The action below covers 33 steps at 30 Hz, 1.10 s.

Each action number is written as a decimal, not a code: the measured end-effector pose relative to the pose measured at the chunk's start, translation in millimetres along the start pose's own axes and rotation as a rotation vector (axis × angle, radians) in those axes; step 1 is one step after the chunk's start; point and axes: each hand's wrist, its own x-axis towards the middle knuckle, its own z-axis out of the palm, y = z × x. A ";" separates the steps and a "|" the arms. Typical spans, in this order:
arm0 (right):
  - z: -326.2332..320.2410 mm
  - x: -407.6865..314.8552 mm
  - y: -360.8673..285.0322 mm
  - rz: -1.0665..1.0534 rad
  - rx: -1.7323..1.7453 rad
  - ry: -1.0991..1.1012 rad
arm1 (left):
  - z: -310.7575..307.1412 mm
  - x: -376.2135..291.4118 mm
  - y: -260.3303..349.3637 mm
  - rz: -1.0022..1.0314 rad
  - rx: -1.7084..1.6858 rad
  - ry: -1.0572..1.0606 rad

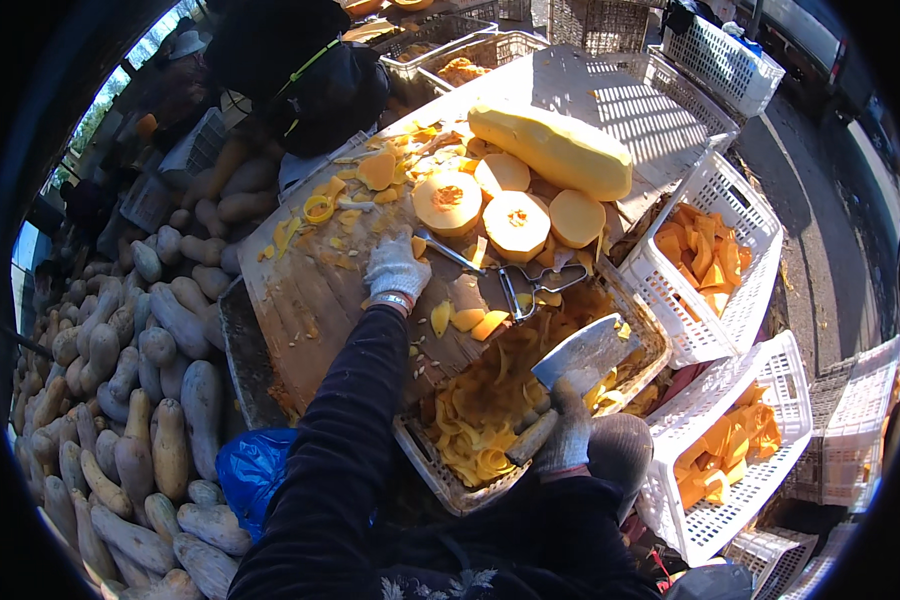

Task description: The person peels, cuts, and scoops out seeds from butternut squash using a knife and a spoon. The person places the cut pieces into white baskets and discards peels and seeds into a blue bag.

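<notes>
My left hand (397, 266), in a white knitted glove, rests on the wooden board (300, 300), its fingers curled by a small orange squash piece (418, 246). My gloved right hand (568, 427) grips a cleaver (589, 352) over the crate of peelings (480, 442). Beyond my left hand lie a metal spoon-like tool (450, 251) and cut squash rounds (447, 202), two showing seedy centres. Behind them sits a long peeled squash (551, 150). A metal peeler (521, 292) lies at the board's right edge. Squash scraps (469, 320) and seeds are scattered about.
Many whole squashes (172, 420) are heaped at left. White plastic crates (776, 247) with orange squash pieces (701, 255) stand at right. A blue plastic bag (255, 472) lies near my left arm. Another person (307, 82) in dark clothes is across the board's far left.
</notes>
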 end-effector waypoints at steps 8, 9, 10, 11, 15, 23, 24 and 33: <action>-0.3 11.9 0.3 0.041 -0.032 0.030 | -52.1 -58.2 50.6 0.261 -1.407 -0.394; 2.3 11.0 0.7 0.049 -0.036 0.019 | -72.9 -86.4 79.7 0.412 -1.524 -0.547; 5.1 8.2 -0.6 0.054 -0.044 0.034 | -81.4 -97.7 96.3 0.554 -1.521 -0.712; 2.9 9.4 -0.4 0.081 -0.010 0.045 | -84.9 -101.4 106.3 0.702 -1.502 -0.888; -10.3 15.4 3.3 0.044 0.035 0.008 | -81.2 -11.5 95.0 0.597 -0.729 -0.102; 3.2 11.5 1.9 0.097 -0.006 -0.012 | -23.7 118.9 61.5 -0.093 0.000 -0.179; 2.2 13.7 2.4 0.110 -0.013 -0.008 | -23.8 121.2 64.7 -0.082 0.029 -0.192; 10.2 9.0 3.1 0.079 -0.039 -0.036 | -13.7 130.9 8.1 -0.131 -0.372 -0.006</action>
